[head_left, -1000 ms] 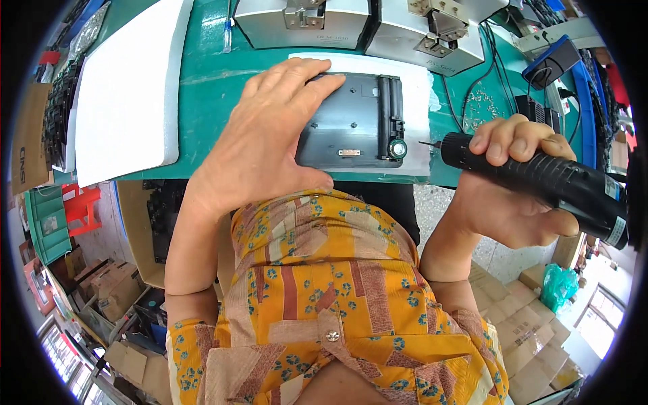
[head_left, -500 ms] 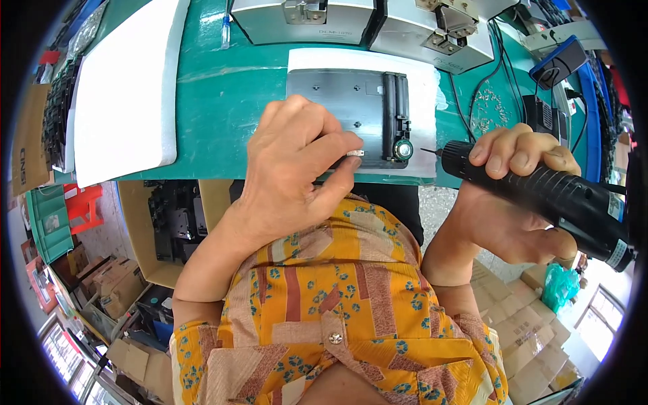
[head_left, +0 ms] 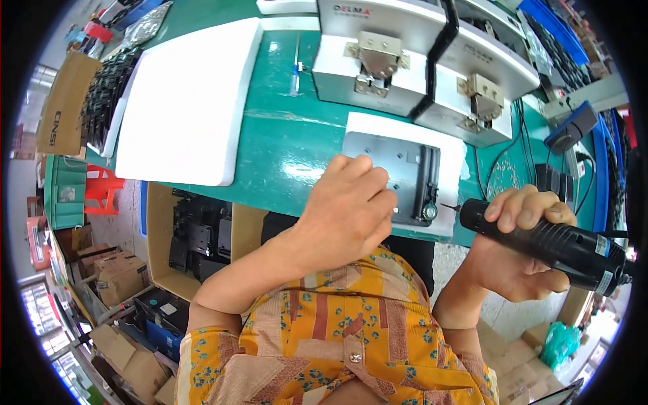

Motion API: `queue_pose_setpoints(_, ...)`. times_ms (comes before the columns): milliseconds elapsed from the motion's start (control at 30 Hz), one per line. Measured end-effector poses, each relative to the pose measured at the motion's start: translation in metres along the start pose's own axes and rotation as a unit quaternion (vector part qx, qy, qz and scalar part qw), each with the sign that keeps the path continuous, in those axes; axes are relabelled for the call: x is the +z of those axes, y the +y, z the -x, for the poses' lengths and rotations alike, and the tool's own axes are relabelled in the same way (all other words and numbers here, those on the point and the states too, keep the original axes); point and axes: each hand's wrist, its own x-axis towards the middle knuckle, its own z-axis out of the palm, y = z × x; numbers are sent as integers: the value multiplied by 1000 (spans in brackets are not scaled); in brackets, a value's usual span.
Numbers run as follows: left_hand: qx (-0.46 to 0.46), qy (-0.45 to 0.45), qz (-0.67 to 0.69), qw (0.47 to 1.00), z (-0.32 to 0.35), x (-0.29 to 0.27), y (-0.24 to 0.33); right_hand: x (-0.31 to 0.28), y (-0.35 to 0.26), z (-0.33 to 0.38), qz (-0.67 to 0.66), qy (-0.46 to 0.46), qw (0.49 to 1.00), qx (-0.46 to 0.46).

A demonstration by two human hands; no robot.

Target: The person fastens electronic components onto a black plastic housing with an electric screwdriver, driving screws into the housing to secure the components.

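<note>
My left hand [head_left: 349, 206] is closed in a pinch over the lower left part of a flat black panel [head_left: 398, 162]. A small whitish piece shows at its fingertips; its kind is too small to make out. A black tube-like rail [head_left: 426, 175] runs along the panel's right side, with a round, shiny, green-rimmed part [head_left: 429, 212] at its near end. My right hand [head_left: 520, 236] is wrapped round a black electric screwdriver [head_left: 540, 236]. Its thin bit points left toward the round part and stays apart from it. The panel lies on a white foam sheet [head_left: 452, 202].
Two grey metal machines [head_left: 378, 74] with hinged clamps stand behind the panel. A large white foam board [head_left: 189, 101] lies left on the green table [head_left: 283, 155]. Small screws [head_left: 503, 175] are scattered at right beside black cables. Below the table edge, a cardboard box [head_left: 158, 236] holds black parts.
The view has shifted, so the table and machines appear lower and further right. My left hand's fingers have curled more, and the small piece is more hidden. My right hand still holds the screwdriver.
</note>
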Motion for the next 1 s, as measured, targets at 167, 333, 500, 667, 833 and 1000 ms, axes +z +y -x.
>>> queue_pose_setpoints(167, -5, 93, 66, 993, 5, 2, -3, 18, 7, -29, -54, -42, 997, 19)
queue_pose_setpoints(333, -8, 112, 56, 992, 5, 8, -10, 46, 34, -74, -121, -154, 980, 36)
queue_pose_setpoints(500, -30, 98, 53, 993, 8, 11, -14, 62, 70, -101, -162, -213, 963, 42)
queue_pose_setpoints(667, -50, 71, 75, 993, 9, 5, -12, 74, 87, -108, -141, -213, 966, 40)
queue_pose_setpoints(833, -52, 66, 79, 993, 11, 8, -14, 74, 95, -109, -91, -208, 974, 19)
queue_pose_setpoints(1000, -52, 62, 82, 993, 12, 9, -14, 74, 96, -111, -73, -215, 974, 13)
